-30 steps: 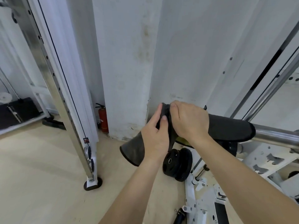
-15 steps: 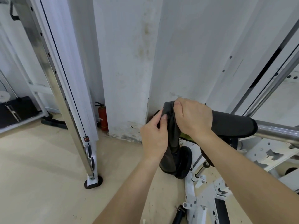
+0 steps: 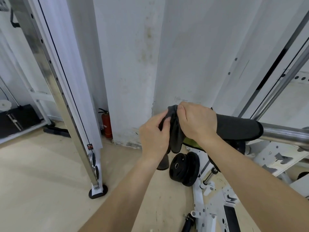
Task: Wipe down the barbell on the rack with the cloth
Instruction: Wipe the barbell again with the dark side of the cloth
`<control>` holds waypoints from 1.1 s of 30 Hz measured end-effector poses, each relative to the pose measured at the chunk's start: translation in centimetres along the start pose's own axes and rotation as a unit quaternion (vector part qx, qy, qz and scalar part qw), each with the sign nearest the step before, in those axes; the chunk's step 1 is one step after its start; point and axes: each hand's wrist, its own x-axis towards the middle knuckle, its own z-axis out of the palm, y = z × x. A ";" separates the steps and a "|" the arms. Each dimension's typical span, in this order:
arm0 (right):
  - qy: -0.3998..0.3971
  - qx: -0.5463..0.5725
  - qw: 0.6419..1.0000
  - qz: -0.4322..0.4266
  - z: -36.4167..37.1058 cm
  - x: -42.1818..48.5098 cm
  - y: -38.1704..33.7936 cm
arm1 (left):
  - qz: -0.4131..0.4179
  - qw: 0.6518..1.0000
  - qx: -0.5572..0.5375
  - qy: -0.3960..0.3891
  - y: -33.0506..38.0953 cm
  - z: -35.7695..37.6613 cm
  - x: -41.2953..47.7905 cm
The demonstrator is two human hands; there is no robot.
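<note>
Head camera view, looking forward and down at two bare forearms reaching from the bottom edge toward the centre of the frame.

Right of centre, a steel barbell (image 3: pixel 284 133) runs roughly level from the right edge toward the middle. A dark grey cloth (image 3: pixel 237 129) is draped over the part of the bar nearest the centre, so the bar's end is hidden. Bare metal shows only to the right of the cloth.

The right hand (image 3: pixel 195 121) sits on top of the covered end. Its fingers are curled down and grip a bunched fold of the cloth. The left hand (image 3: pixel 154 136), just left of it and slightly lower, pinches the same fold between thumb and curled fingers. The two hands nearly touch. A loose tail of cloth hangs down between and below them.

Below the hands, black weight plates (image 3: pixel 184 168) stand on edge on the pale floor (image 3: pixel 41 173). Beside them, the white rack frame (image 3: pixel 275 158) fills the lower right. A strip of yellow-green (image 3: pixel 192 142) shows under the right wrist; what it is cannot be told.

In the left half, a chrome upright (image 3: pixel 55 91) with a row of holes slants down to a black foot. Behind it, near the stained white wall (image 3: pixel 133 64), stands a red fire extinguisher (image 3: pixel 106 123).
</note>
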 end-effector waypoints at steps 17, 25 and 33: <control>0.026 -0.069 0.997 0.013 -4.1 -6.9 19.7 | 0.368 0.738 0.488 -0.286 10.6 16.4 1.1; -0.012 -0.137 0.990 0.029 -5.5 -7.2 25.7 | 0.215 0.787 0.422 -0.396 13.0 21.6 1.0; -0.040 -0.202 0.979 -0.006 -8.1 -9.2 30.1 | 0.361 0.729 0.496 -0.303 14.8 22.5 -2.0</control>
